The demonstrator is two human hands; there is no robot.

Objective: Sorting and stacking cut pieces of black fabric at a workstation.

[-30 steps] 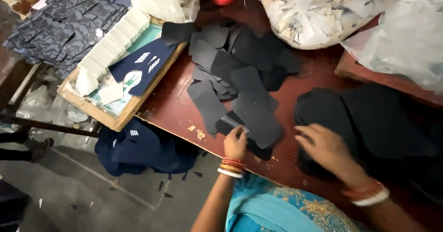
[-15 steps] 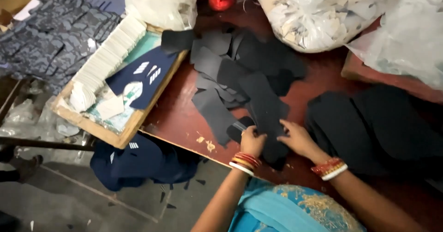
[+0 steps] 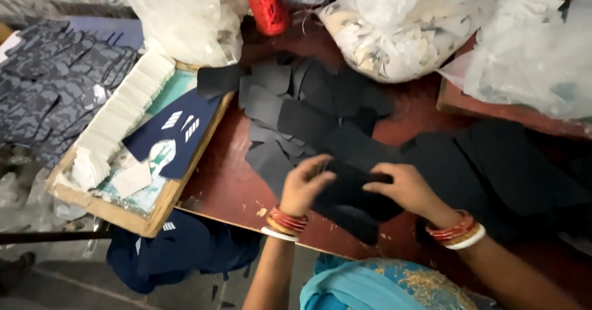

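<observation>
Black fabric piece (image 3: 351,183), long axis left-right, gripped between left hand (image 3: 303,186) and right hand (image 3: 404,190).

This was a small stitching or garment-piece workshop. A worn reddish-brown wooden table (image 3: 222,180) in mid-frame was heaped with dark grey cut fabric pieces (image 3: 290,109), with clear plastic bags of pale offcuts (image 3: 401,35) along the top. At left, a shallow wooden tray (image 3: 154,214) held stacked white card pieces (image 3: 120,119).
</observation>
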